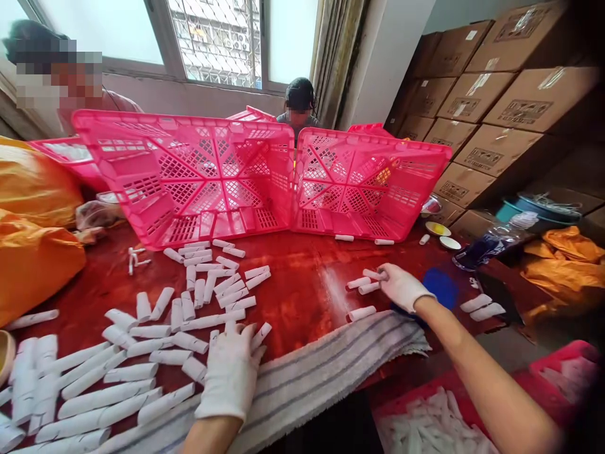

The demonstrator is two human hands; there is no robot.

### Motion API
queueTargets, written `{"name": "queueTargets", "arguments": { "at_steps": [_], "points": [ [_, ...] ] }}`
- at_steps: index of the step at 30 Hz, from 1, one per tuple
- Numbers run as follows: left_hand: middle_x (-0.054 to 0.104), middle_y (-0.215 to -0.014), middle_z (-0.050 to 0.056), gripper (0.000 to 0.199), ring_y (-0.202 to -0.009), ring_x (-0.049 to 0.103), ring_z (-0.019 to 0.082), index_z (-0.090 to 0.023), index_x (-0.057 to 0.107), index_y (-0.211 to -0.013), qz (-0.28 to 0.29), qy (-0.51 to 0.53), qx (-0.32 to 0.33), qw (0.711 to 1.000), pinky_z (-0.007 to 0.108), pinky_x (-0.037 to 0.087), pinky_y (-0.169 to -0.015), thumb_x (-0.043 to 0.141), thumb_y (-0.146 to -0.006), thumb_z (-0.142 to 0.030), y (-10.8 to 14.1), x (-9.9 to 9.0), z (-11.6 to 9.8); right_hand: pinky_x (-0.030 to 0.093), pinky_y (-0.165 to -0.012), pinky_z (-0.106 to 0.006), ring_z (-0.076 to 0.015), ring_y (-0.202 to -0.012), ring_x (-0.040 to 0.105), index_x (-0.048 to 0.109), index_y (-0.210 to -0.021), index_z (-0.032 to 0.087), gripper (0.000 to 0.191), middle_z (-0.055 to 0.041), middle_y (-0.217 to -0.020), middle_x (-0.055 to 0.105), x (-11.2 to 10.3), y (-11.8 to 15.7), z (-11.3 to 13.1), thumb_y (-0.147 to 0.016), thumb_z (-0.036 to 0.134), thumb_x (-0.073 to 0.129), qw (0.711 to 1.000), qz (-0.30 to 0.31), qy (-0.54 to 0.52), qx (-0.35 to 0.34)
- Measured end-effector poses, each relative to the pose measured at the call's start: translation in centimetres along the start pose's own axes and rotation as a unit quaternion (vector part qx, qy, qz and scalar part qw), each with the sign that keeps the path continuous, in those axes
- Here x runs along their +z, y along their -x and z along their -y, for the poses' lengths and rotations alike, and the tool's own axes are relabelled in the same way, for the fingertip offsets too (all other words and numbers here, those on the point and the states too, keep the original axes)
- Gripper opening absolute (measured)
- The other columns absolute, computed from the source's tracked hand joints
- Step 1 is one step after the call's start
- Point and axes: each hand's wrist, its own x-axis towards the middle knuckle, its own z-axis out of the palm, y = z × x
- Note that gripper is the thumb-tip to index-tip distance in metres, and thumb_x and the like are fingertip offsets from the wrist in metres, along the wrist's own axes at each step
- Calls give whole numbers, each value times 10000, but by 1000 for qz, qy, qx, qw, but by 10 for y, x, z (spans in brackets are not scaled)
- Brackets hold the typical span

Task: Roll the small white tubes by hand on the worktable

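Note:
My left hand (230, 369), in a white glove, is at the near edge of many loose white tubes with thin dark marks. Its fingers are bent, with a short white tube (261, 335) between thumb and forefinger. At the right, my right hand (404, 287), gloved too, pinches the end of another white tube (374, 275). Two more tubes lie beside that one, and a single tube (362, 313) rests nearer the cloth. A grey striped towel (326, 362) runs along the table's front edge, below both hands.
Two pink plastic baskets (227, 238) stand on their sides across the red table (302, 271). A dark bottle (482, 247) and small dishes (437, 229) are at the right. Below is a container of white pieces (435, 422). Orange bags (35, 265) are at left; two people sit opposite.

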Motion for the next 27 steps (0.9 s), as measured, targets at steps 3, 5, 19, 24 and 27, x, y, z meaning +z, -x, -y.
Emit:
{"name": "queueTargets", "arguments": {
  "at_steps": [3,5,19,24,27],
  "points": [
    [674,-985,105,230,-961,576,317,-201,698,-1000,12,13,11,1000,454,437,-824,538,-842,-243,-3,1,-5,384,-591,-229,-162,-704,641,577,-1108,206,266,-52,-865,689,24,34,50,-867,157,478,998,10,-10,-67],
    [672,-1002,97,208,-992,570,305,-201,687,-978,-15,78,11,997,445,443,-837,539,-838,-239,-2,4,-5,353,-576,-244,-172,-697,632,616,-1003,209,197,-51,-852,672,38,52,75,-854,160,498,995,13,-8,-101],
    [697,-995,65,301,-915,617,182,-164,609,-1020,83,581,-105,803,279,456,-842,600,-781,-346,18,2,-40,460,-696,-267,-168,-787,627,543,-1123,221,263,-57,-925,657,59,65,112,-889,189,426,956,-6,-169,-240],
    [604,-720,-10,414,-554,476,90,-147,597,-959,151,635,-152,743,203,363,-510,585,-774,-517,27,12,-56,454,-494,-246,-130,-541,542,463,-914,239,283,5,-762,611,53,93,138,-736,381,631,799,-98,-585,-97],
    [466,-595,-71,491,-404,296,42,-165,535,-831,181,699,-152,675,198,227,-397,565,-736,-645,31,14,-58,382,-402,-227,-95,-434,447,407,-838,250,360,43,-687,574,45,104,149,-669,364,704,729,-31,-682,-47]
  ]
}}
